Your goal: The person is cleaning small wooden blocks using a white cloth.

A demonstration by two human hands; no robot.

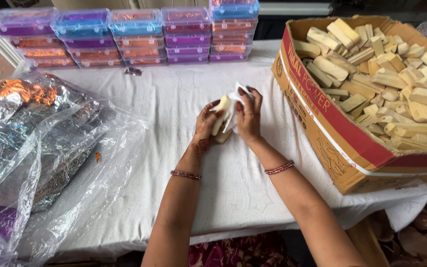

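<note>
Forearms, bangled, meet mid-table. Left hand (pixel 206 123) clasps pale wooden block (pixel 222 114), long axis tilted upright; right hand (pixel 248 116) pinches white cloth (pixel 235 101) against its right side. Cardboard box (pixel 342 133) of similar blocks right; plastic bags (pixel 40 138) left.

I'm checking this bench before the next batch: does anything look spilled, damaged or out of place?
Little stands out. A small dark scrap lies loose on the white cloth before the stacked plastic boxes, and the cardboard box overhangs the table's right edge. Both hands, left hand and right hand, hold a wooden piece.
</note>
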